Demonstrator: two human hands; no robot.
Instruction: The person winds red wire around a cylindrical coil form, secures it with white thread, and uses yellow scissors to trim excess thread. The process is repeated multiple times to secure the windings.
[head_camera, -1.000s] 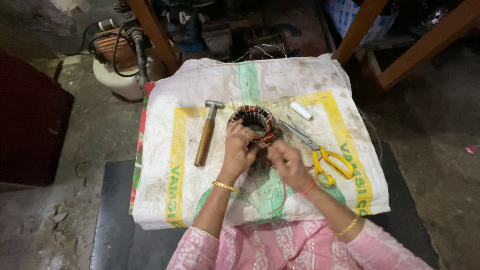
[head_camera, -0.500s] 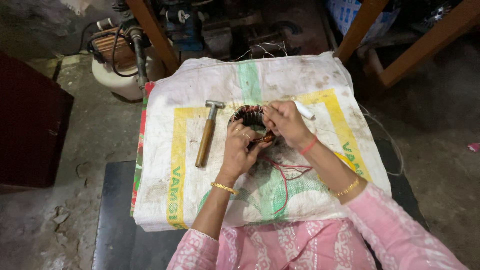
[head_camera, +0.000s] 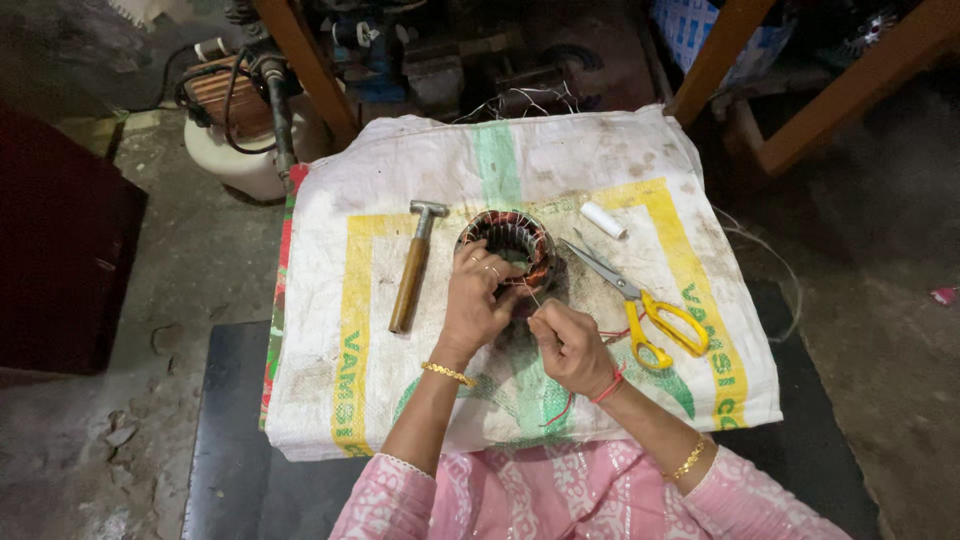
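Left of the grip lies a wooden-handled hammer (head_camera: 412, 268) on the white sack (head_camera: 620, 150); the left hand (head_camera: 472, 300) clasps the wound stator ring (head_camera: 507, 243) just ahead of it. The right hand (head_camera: 568, 345) is pinched shut on a thin thread (head_camera: 534, 297) running to the ring, so this looks like the lacing of 1 coil, and the next pull likely needs steady tension. Yellow-handled scissors (head_camera: 640, 305) lie right of the grip.

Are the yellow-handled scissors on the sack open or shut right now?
Shut, as far as shows: the scissors lie flat on the sack, blades together in one line toward the stator, untouched by either hand.
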